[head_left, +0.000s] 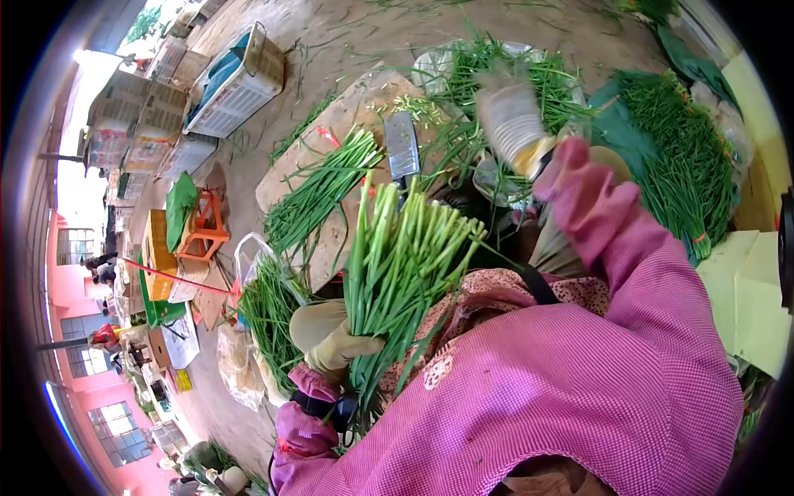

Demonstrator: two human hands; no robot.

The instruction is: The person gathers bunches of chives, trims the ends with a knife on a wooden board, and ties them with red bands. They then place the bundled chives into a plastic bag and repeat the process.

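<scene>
My left hand (341,347), in a pale glove, is closed round a large bunch of green stalks (405,264), their pale cut ends pointing up and away from me. My right hand (509,103), gloved and smeared by motion, is over loose green stalks (463,74) at the top; its fingers cannot be made out. On a wooden board (281,186) lie a cleaver (401,142), its handle toward me, and a tied bunch of stalks (331,186). Short pale cut pieces (418,107) are scattered beside the blade.
A heap of tied green bunches (682,157) lies at the right. More stalks (269,310) lie left of my knee. Plastic crates (240,87), an orange stool (208,231) and boxes stand at the left. Far off at the left edge are people (103,271).
</scene>
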